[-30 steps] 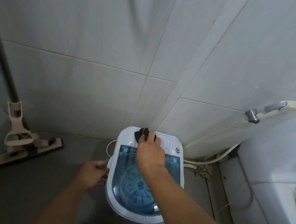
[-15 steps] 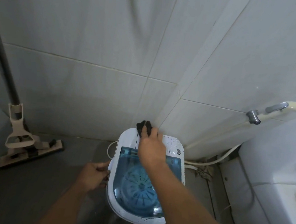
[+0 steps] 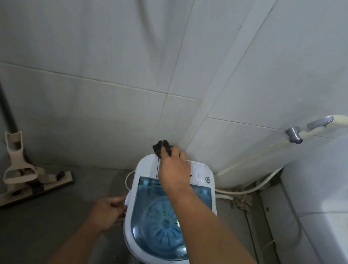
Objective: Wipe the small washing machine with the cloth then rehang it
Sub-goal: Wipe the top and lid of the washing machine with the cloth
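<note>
Your right hand [image 3: 173, 170] gripped the cloth [image 3: 161, 147] at the washing machine [image 3: 143, 171]'s back edge; your left hand [image 3: 106, 213], fingers curled on its left side, needed to brace firmly.

No text, label, brand, number or sign can be read anywhere in the frame. The white control panel at the far end of the small washing machine [image 3: 198, 173], just right of the frame's centre, shows only dark specks and a round button; any markings there are too small and blurred to make out.
</note>
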{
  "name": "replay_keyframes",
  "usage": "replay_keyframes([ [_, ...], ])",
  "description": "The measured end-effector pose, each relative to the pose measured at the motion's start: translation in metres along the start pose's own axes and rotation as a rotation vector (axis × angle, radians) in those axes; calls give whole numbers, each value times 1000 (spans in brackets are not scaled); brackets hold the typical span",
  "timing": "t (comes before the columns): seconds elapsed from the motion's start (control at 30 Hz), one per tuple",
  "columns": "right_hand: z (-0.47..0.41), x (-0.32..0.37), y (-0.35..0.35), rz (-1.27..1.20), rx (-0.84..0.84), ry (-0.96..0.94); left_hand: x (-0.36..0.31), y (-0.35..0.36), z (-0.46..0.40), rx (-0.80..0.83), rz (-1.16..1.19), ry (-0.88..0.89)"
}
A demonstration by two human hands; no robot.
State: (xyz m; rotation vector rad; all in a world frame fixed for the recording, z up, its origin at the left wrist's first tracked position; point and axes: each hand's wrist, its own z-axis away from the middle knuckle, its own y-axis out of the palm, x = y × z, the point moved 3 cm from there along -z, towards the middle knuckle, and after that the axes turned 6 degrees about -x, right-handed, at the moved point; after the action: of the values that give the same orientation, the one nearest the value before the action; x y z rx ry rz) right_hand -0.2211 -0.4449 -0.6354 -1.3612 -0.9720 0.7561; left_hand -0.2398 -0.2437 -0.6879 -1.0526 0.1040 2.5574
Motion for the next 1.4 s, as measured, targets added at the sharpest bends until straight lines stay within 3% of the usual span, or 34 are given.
replay_keyframes([
  [0.1, 19, 20, 8, 25, -34, -181, 2, -2, -4, -5, -1, -7],
  [0.2, 42, 41, 15, 87, 15, -490, 5, -4, -5, 6, -3, 3],
  [0.27, 42, 43, 13, 72, 54, -560, 7, -4, -9, 14, 4, 1],
  [0.47, 6, -3, 0, -29, -42, -16, 7, -3, -10, 26, 12, -6],
  [0.53, 15, 6, 6, 10, -53, -11, 5, -3, -8, 24, 16, -2],
  [0.67, 47, 48, 27, 76, -92, -283, 7, -3, -11, 24, 21, -17],
  [0.77, 46, 69, 28, 40, 38, -488, 10, -5, -15, 16, 27, -23],
  [0.83, 29, 66, 17, -63, 38, -443, 11, -5, -15, 16, 28, -23],
  [0.93, -4, 32, 3, -180, -107, -171, 8, -4, -11, 27, 36, -13],
  [1.0, -16, 8, 1, -146, -111, -13, 6, -4, -7, 28, 35, 0],
  [1.07, -11, 4, 6, -55, -83, 29, 5, -5, -7, 24, 38, 6],
  [1.2, 24, 38, 27, 36, -150, -174, 5, -3, -8, 32, 15, -4],
  [1.3, 44, 69, 35, 8, -6, -484, 4, -4, -6, 37, -4, 6],
  [1.4, 40, 62, 19, -201, 79, -531, 3, -6, -4, 30, -10, 23],
])
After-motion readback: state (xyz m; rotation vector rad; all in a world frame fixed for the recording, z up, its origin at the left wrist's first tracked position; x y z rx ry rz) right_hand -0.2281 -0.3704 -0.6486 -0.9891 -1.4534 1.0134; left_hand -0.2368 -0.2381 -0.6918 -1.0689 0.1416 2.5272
